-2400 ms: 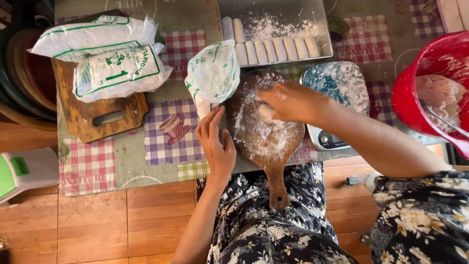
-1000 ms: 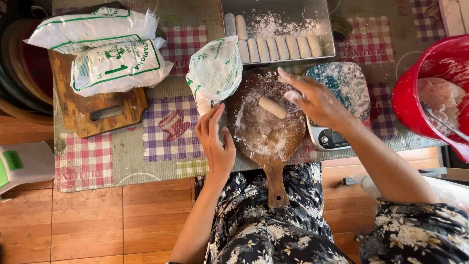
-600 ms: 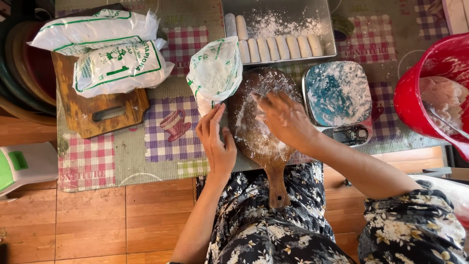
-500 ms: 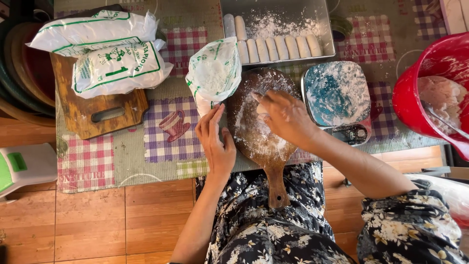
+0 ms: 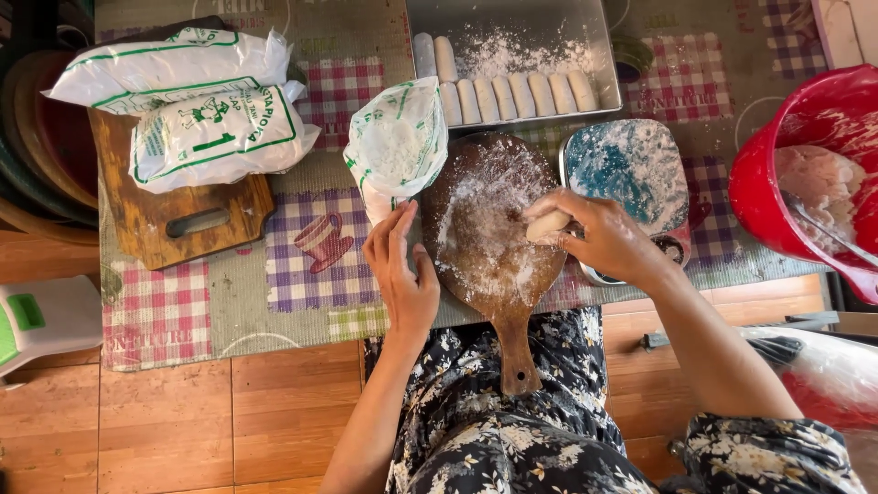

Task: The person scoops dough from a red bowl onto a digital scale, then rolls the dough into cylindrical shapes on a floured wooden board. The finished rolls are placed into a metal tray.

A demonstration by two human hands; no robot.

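The right hand (image 5: 608, 240) pinches a dough roll (image 5: 546, 225) over the floured board (image 5: 489, 247); the left hand (image 5: 402, 274), fingers loosely extended and empty, steadies the board's edge.

The right hand (image 5: 604, 240) covered most of the dough piece (image 5: 546, 225), so only its pale left end showed. The red bucket (image 5: 805, 174) was cut by the right edge of the picture, and the metal tray (image 5: 512, 23) by the far edge. The flour bag (image 5: 395, 146) hid the far left rim of the wooden board (image 5: 489, 265). The dark round dishes (image 5: 27, 137) at the left were partly out of view, and what they were could not be told.
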